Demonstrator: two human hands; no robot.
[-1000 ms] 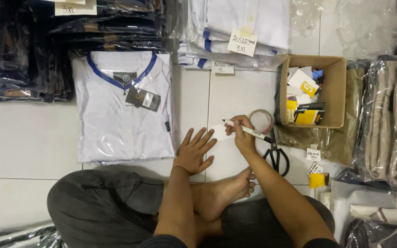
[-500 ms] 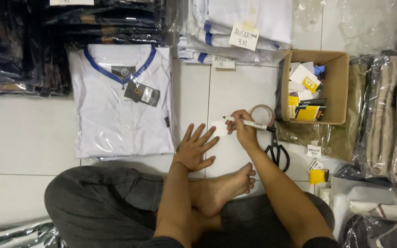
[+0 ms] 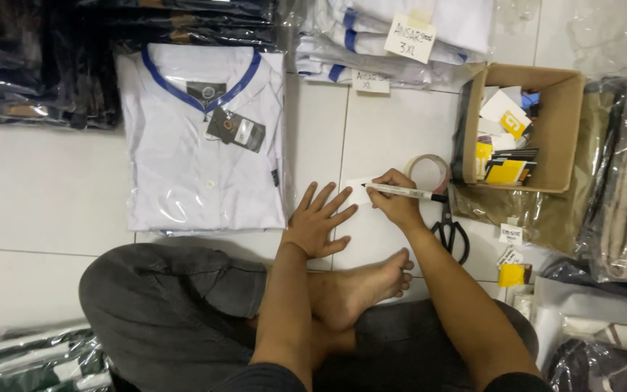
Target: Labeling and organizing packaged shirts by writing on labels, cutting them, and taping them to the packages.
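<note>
Marker (image 3: pixel 404 192) now laid over paper slip (image 3: pixel 359 192), right hand (image 3: pixel 395 203) gripping it; left hand (image 3: pixel 317 219) open, flat beside slip, near tape roll (image 3: pixel 428 171).

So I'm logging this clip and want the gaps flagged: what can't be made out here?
All in the head view:
- Paper slip: any marks on it are too small, and the left hand and right hand cover parts.
- Pen: tip hidden against the slip.
- Tape roll: near side behind the right hand.
- Box: contents piled up, small.
- Scissors: blades partly hidden by the pen end.
</note>
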